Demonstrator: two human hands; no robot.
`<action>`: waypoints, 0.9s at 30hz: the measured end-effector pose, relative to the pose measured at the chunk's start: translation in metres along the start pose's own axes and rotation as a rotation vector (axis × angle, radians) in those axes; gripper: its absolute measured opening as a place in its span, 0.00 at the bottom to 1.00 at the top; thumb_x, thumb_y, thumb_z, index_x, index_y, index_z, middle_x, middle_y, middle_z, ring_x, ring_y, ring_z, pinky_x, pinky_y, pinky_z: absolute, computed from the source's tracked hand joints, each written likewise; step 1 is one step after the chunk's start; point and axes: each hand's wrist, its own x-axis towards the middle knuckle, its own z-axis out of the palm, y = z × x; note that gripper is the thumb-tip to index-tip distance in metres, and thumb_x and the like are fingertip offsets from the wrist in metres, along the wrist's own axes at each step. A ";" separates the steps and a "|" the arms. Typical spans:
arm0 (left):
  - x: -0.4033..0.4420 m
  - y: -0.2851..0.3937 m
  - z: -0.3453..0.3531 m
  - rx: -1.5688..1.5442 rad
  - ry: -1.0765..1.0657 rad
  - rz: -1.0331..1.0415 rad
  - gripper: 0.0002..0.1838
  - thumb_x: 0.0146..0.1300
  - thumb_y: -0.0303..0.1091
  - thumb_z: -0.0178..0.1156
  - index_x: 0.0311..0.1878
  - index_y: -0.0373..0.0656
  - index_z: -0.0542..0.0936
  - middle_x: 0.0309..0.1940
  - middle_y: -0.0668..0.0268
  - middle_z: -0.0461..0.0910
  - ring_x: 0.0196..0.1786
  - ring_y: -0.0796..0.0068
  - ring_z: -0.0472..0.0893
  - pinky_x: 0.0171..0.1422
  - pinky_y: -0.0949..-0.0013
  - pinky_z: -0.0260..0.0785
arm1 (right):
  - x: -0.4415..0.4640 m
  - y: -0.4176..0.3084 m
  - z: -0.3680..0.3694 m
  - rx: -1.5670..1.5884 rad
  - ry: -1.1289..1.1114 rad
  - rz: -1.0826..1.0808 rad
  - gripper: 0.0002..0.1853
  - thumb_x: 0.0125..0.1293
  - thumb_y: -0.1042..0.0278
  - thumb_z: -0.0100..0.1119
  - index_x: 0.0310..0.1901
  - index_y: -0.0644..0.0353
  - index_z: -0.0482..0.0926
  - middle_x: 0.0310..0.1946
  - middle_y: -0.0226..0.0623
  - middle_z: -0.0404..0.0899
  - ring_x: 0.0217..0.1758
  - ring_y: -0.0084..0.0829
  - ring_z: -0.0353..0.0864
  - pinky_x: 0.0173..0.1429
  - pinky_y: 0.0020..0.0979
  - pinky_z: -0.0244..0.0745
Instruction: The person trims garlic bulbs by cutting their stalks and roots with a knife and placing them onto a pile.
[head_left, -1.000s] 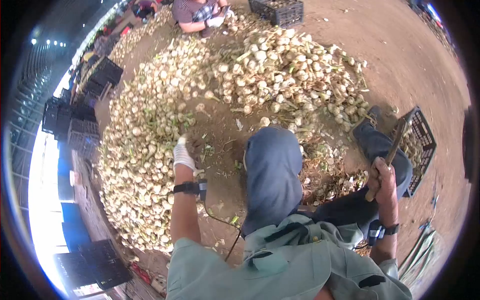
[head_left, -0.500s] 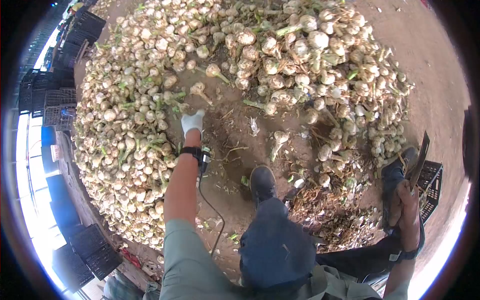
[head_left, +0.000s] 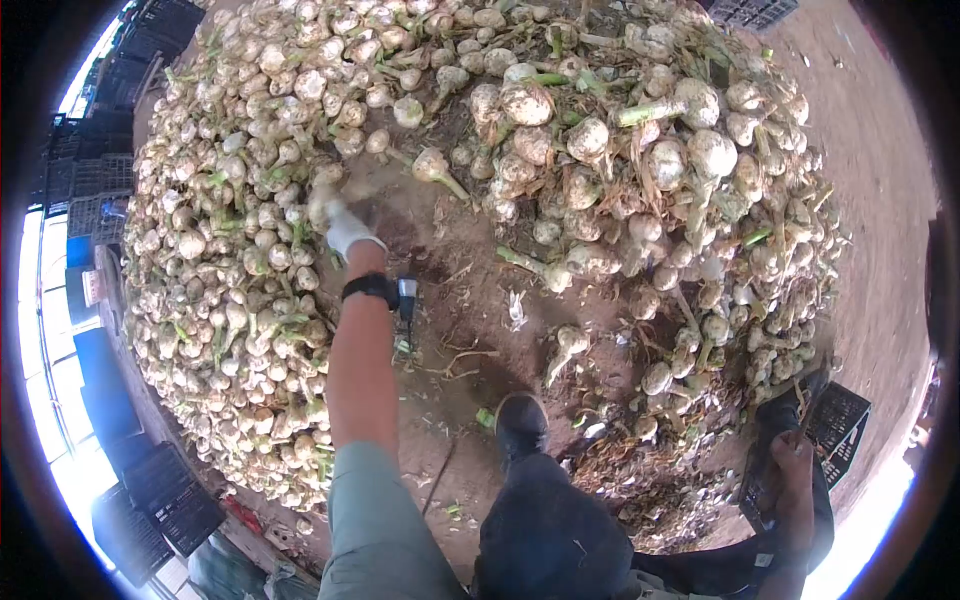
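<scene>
My left hand (head_left: pixel 347 228), in a white glove, reaches over the left side of the heap, smeared by motion. Its fingers are closed round what looks like a garlic bulb (head_left: pixel 321 203), also blurred. Another garlic bulb with a stem (head_left: pixel 432 166) lies on bare soil to its right. At the far right, my bare right hand (head_left: pixel 792 455) grips a knife (head_left: pixel 813 386) with a dark blade pointing away from me, beside my right shoe. The handle is mostly hidden in the fist.
Garlic heaps (head_left: pixel 230 260) curve round the left, back and right. Dry peelings (head_left: pixel 640 490) lie between my legs. A black crate (head_left: pixel 838 420) stands by my right foot. More black crates (head_left: pixel 180 495) line the left. A cable (head_left: pixel 437 475) runs along the ground near my left arm.
My left hand has moved left from the bare soil to the heap, and the stemmed bulb before it is gone from there. The right hand with the knife has dropped lower and the blade has tilted.
</scene>
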 end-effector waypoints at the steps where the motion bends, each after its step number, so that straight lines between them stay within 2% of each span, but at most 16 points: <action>1: 0.000 0.011 0.005 -0.179 -0.016 -0.106 0.42 0.55 0.60 0.64 0.59 0.30 0.73 0.51 0.52 0.79 0.45 0.59 0.81 0.47 0.58 0.77 | 0.010 0.009 -0.006 -0.010 -0.002 -0.002 0.17 0.62 0.52 0.58 0.46 0.54 0.71 0.23 0.21 0.65 0.19 0.17 0.61 0.23 0.19 0.55; 2: 0.001 0.019 0.007 -0.361 -0.025 -0.207 0.44 0.55 0.65 0.61 0.59 0.31 0.74 0.49 0.53 0.79 0.44 0.62 0.80 0.46 0.58 0.77 | 0.029 0.028 -0.016 -0.009 -0.063 0.017 0.17 0.62 0.54 0.58 0.46 0.54 0.71 0.23 0.21 0.64 0.19 0.17 0.60 0.23 0.19 0.55; 4: -0.001 0.009 0.031 0.053 -0.351 -0.015 0.47 0.56 0.68 0.59 0.61 0.29 0.72 0.51 0.53 0.79 0.48 0.60 0.79 0.52 0.58 0.74 | 0.047 0.037 -0.014 -0.005 -0.129 0.029 0.16 0.62 0.55 0.59 0.46 0.54 0.70 0.23 0.21 0.64 0.19 0.17 0.59 0.23 0.20 0.55; 6: -0.019 0.001 0.067 0.511 -0.411 0.284 0.30 0.62 0.58 0.59 0.51 0.37 0.78 0.45 0.58 0.82 0.46 0.60 0.80 0.49 0.61 0.71 | 0.047 0.034 -0.004 -0.002 -0.073 -0.189 0.11 0.60 0.60 0.60 0.29 0.56 0.71 0.14 0.26 0.67 0.11 0.19 0.65 0.14 0.24 0.59; 8: -0.002 -0.035 0.106 0.716 -0.492 0.367 0.31 0.63 0.58 0.58 0.49 0.33 0.79 0.42 0.55 0.82 0.43 0.60 0.79 0.47 0.60 0.69 | 0.041 0.028 -0.004 -0.039 -0.084 -0.115 0.11 0.59 0.61 0.60 0.29 0.57 0.71 0.14 0.27 0.67 0.10 0.20 0.65 0.12 0.25 0.58; 9: -0.006 -0.032 0.116 1.015 -0.509 0.413 0.49 0.57 0.69 0.55 0.63 0.27 0.69 0.59 0.41 0.73 0.62 0.45 0.72 0.64 0.57 0.65 | 0.040 0.027 -0.007 -0.071 -0.096 -0.042 0.10 0.59 0.62 0.60 0.28 0.57 0.72 0.13 0.28 0.67 0.09 0.21 0.64 0.11 0.25 0.58; 12: -0.002 -0.035 0.121 1.071 -0.656 0.353 0.49 0.57 0.69 0.55 0.63 0.27 0.68 0.60 0.41 0.72 0.63 0.47 0.73 0.65 0.58 0.64 | 0.056 0.061 -0.016 0.018 -0.092 -0.087 0.09 0.58 0.64 0.59 0.28 0.58 0.72 0.13 0.29 0.67 0.09 0.22 0.66 0.09 0.26 0.57; 14: -0.022 -0.022 0.103 1.015 -0.788 0.215 0.51 0.57 0.69 0.55 0.63 0.24 0.67 0.61 0.40 0.71 0.64 0.48 0.72 0.66 0.58 0.63 | 0.062 0.067 -0.017 -0.026 -0.112 -0.092 0.08 0.58 0.65 0.58 0.28 0.59 0.72 0.13 0.29 0.68 0.09 0.22 0.66 0.09 0.27 0.57; 16: -0.035 -0.025 0.103 0.906 -0.731 0.265 0.50 0.58 0.68 0.53 0.62 0.22 0.67 0.60 0.38 0.71 0.64 0.46 0.71 0.66 0.58 0.62 | 0.063 0.067 -0.016 -0.068 -0.122 -0.102 0.08 0.58 0.66 0.57 0.27 0.60 0.73 0.13 0.30 0.68 0.09 0.22 0.66 0.09 0.27 0.57; 18: -0.045 -0.026 0.111 0.882 -0.612 0.312 0.48 0.61 0.66 0.50 0.61 0.22 0.67 0.59 0.36 0.70 0.65 0.44 0.69 0.67 0.59 0.61 | 0.058 0.062 -0.018 -0.119 -0.060 0.108 0.07 0.57 0.67 0.56 0.26 0.61 0.73 0.13 0.30 0.68 0.10 0.22 0.67 0.10 0.26 0.58; 19: -0.029 -0.039 0.122 0.928 -0.602 0.232 0.43 0.65 0.63 0.46 0.62 0.24 0.68 0.60 0.35 0.69 0.65 0.43 0.68 0.68 0.59 0.61 | 0.068 0.072 -0.026 -0.171 -0.101 0.104 0.06 0.56 0.68 0.56 0.27 0.62 0.74 0.13 0.29 0.68 0.10 0.22 0.67 0.11 0.25 0.59; 20: 0.001 -0.060 0.132 0.919 -0.601 0.244 0.43 0.65 0.63 0.46 0.62 0.24 0.68 0.60 0.35 0.69 0.65 0.43 0.68 0.68 0.59 0.61 | 0.068 0.070 -0.025 -0.163 -0.099 0.092 0.06 0.56 0.68 0.56 0.27 0.62 0.74 0.13 0.29 0.68 0.10 0.22 0.67 0.11 0.25 0.59; 22: 0.050 -0.087 0.149 1.444 -0.708 0.656 0.37 0.69 0.57 0.43 0.61 0.27 0.70 0.61 0.39 0.69 0.66 0.46 0.69 0.68 0.60 0.61 | 0.057 0.066 -0.020 -0.186 0.026 0.151 0.05 0.58 0.67 0.56 0.32 0.56 0.73 0.14 0.26 0.66 0.10 0.21 0.65 0.09 0.26 0.56; 23: 0.030 -0.064 0.148 1.650 -0.752 0.764 0.26 0.71 0.45 0.43 0.59 0.30 0.72 0.59 0.45 0.73 0.64 0.52 0.72 0.65 0.60 0.65 | 0.066 0.071 -0.025 -0.159 -0.072 0.151 0.04 0.57 0.67 0.56 0.28 0.56 0.73 0.12 0.25 0.65 0.09 0.20 0.63 0.09 0.25 0.55; 24: -0.009 -0.032 0.145 1.826 -0.732 0.988 0.19 0.68 0.31 0.45 0.56 0.33 0.75 0.55 0.50 0.78 0.58 0.59 0.78 0.59 0.63 0.70 | 0.068 0.075 -0.027 -0.141 -0.076 0.150 0.04 0.57 0.67 0.56 0.28 0.56 0.73 0.12 0.25 0.65 0.09 0.20 0.63 0.09 0.25 0.55; 27: -0.015 -0.035 0.156 1.701 -0.762 0.943 0.21 0.68 0.33 0.45 0.60 0.34 0.73 0.61 0.52 0.72 0.63 0.59 0.72 0.66 0.64 0.61 | 0.064 0.072 -0.031 -0.185 -0.110 0.072 0.04 0.56 0.71 0.56 0.28 0.60 0.74 0.12 0.26 0.66 0.10 0.19 0.65 0.09 0.24 0.55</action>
